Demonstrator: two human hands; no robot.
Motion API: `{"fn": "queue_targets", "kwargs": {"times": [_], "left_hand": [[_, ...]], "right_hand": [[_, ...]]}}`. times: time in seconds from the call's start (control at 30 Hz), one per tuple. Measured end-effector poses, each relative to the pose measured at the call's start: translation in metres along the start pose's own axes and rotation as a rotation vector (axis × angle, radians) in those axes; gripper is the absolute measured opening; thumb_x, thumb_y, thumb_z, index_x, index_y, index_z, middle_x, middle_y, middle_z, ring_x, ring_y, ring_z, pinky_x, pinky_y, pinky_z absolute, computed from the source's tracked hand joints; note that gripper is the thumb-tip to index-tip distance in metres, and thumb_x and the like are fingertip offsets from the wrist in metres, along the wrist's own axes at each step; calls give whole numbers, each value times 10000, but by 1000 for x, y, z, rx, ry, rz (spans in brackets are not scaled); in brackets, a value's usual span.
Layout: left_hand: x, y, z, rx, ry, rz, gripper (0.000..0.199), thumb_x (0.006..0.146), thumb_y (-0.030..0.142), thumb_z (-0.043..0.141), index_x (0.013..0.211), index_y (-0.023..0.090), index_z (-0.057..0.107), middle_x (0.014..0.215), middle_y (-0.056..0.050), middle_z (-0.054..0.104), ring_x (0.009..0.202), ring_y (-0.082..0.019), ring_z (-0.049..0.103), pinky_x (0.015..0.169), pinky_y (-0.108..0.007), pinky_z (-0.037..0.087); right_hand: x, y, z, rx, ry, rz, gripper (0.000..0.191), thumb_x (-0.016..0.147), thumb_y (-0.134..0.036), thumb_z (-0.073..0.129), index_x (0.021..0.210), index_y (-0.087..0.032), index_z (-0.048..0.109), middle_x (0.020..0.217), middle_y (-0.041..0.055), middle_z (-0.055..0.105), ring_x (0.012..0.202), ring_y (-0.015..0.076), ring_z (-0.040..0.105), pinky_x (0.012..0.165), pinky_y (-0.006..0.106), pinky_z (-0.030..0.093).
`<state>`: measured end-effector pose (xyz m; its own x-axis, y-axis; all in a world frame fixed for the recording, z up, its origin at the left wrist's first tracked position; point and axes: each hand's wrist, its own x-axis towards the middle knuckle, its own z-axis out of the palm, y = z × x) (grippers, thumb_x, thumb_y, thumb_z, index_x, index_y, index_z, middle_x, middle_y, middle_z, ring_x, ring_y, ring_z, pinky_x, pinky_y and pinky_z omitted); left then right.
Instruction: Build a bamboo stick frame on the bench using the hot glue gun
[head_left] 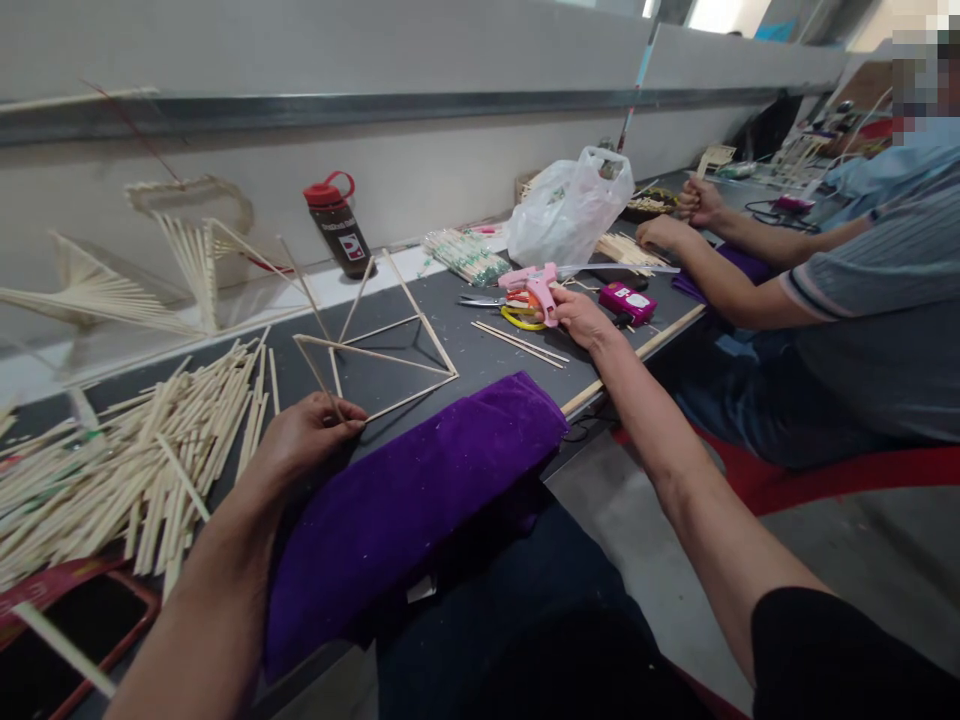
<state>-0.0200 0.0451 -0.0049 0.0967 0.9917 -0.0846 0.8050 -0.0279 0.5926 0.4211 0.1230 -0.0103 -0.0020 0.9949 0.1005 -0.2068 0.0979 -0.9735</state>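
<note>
My left hand (319,430) is closed, its fingertips pinching the near left corner of an open frame of thin wooden sticks (424,330). That frame rests on the dark tabletop, with several sticks rising at a slant. Farther right, my right hand (581,318) has its fingers around the handle of a pink hot glue gun (531,280). A clear glue stick (611,268) juts from the gun's back end. Under and beside the gun lie scissors with yellow handles (521,318). Two loose sticks (521,343) lie just in front of them.
A folded purple cloth (427,490) covers the table's near edge. Loose sticks (187,430) and a phone (75,640) lie at left. Behind stand fan-shaped stick pieces (191,265), a bottle (339,230) and a plastic bag (566,215). A co-worker's hands (686,225) are at right, past a magenta box (628,303).
</note>
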Motion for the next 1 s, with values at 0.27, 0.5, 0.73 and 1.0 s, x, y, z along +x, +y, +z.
{"fn": "queue_targets", "kwargs": {"times": [0.27, 0.5, 0.73, 1.0], "left_hand": [[-12, 21, -1, 4, 39, 15, 304, 683, 417, 663, 864, 188, 749, 764, -55, 690, 690, -200, 633, 595, -275, 470], [-8, 16, 3, -50, 32, -21, 223, 679, 367, 674, 805, 200, 750, 807, -69, 707, 721, -197, 630, 610, -282, 469], [-7, 16, 5, -51, 31, -45, 229, 677, 355, 671, 812, 189, 755, 836, -89, 722, 738, -210, 646, 613, -291, 467], [-8, 16, 7, -24, 53, -16, 263, 688, 364, 652, 851, 199, 778, 846, -73, 727, 748, -208, 659, 667, -301, 470]], "right_hand": [[12, 8, -8, -273, 31, -35, 245, 518, -143, 582, 752, -184, 643, 713, -11, 621, 694, 146, 544, 686, 265, 466], [-3, -2, 18, -1104, 289, -425, 231, 747, -212, 640, 965, -169, 702, 1082, 143, 670, 1075, 298, 589, 987, 465, 451], [-31, -19, 111, -706, -327, -372, 133, 775, -254, 658, 842, -186, 749, 765, 14, 662, 756, 162, 567, 740, 324, 464], [-20, -4, 150, -769, -546, -301, 139, 719, -259, 737, 824, -172, 764, 688, -16, 613, 704, 132, 527, 738, 313, 410]]}}
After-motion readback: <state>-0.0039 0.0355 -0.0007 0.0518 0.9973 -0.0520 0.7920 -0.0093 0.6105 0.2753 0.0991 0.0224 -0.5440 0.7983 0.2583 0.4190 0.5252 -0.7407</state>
